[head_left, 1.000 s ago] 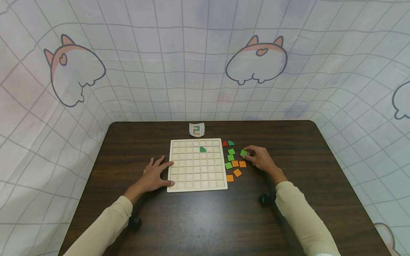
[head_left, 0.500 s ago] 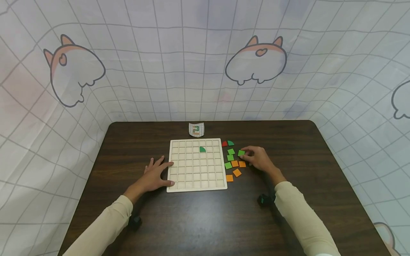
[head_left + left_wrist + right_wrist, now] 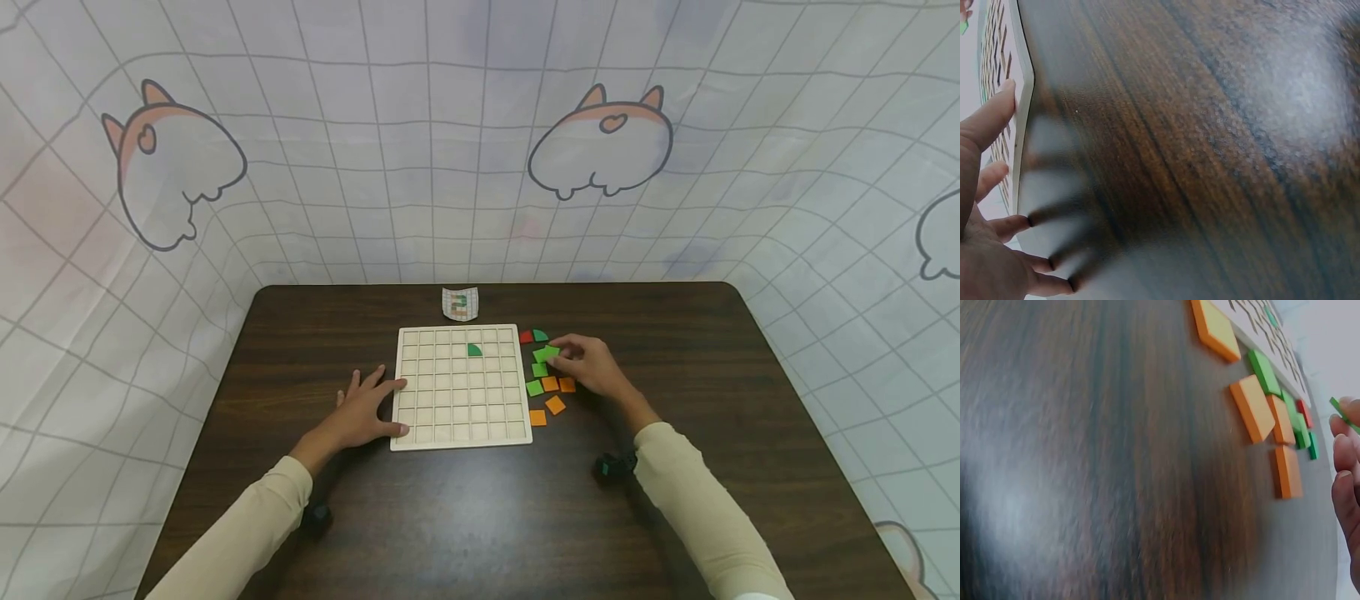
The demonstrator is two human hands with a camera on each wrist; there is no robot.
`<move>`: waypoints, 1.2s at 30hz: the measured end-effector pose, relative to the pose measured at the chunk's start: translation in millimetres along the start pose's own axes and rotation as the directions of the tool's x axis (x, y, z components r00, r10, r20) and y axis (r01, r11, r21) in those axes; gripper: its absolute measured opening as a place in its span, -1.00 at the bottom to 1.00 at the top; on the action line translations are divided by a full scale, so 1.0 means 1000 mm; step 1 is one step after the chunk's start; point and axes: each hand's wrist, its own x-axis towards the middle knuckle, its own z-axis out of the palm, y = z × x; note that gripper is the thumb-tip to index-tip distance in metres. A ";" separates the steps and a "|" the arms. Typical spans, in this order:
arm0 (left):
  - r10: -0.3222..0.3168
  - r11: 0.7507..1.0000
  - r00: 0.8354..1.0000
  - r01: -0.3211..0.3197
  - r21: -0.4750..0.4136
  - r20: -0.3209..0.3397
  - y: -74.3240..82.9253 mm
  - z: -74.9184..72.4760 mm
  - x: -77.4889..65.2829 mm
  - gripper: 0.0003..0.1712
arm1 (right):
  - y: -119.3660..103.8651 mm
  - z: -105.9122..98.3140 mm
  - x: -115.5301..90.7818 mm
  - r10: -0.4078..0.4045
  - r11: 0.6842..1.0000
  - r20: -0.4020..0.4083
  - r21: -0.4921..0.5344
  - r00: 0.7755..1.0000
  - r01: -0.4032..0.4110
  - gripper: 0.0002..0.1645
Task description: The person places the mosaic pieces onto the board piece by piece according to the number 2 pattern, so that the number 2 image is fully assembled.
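Note:
My right hand (image 3: 594,367) pinches a light green square tile (image 3: 552,352) between thumb and fingers; in the head view it overlaps another green tile lying on the table. The right wrist view shows the held tile (image 3: 1339,411) edge-on, raised off the table. My left hand (image 3: 363,417) is spread at the left side of a pale wooden grid board (image 3: 461,447), thumb and index fingertip resting on its rim. One dark green quarter-round piece (image 3: 474,350) sits in a cell in the board's upper part.
Right of the board lie a red piece (image 3: 526,337), a dark green quarter-round (image 3: 541,336), green squares (image 3: 534,388) and several orange squares (image 3: 555,405). A small printed card (image 3: 461,304) lies behind the board. Patterned cloth (image 3: 480,167) surrounds the dark wooden table (image 3: 465,525).
My right hand has moved left with the green tile, from beside the loose pieces to over them. The left hand and the board have stayed in place.

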 end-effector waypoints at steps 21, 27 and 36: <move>-0.012 1.000 1.000 0.012 0.007 -0.018 0.002 0.000 -0.002 -0.02 | -0.030 0.020 0.021 0.052 0.942 0.112 0.324 0.992 -0.086 -0.50; -0.015 1.000 1.000 0.015 0.008 -0.020 0.002 0.001 -0.001 -0.01 | -0.042 0.033 0.033 0.018 0.952 0.131 0.302 0.991 -0.057 -0.58; -0.011 1.000 1.000 0.011 0.005 -0.029 -0.002 0.003 -0.001 -0.01 | -0.047 0.058 0.047 -0.036 0.965 0.180 0.261 0.983 -0.013 -0.59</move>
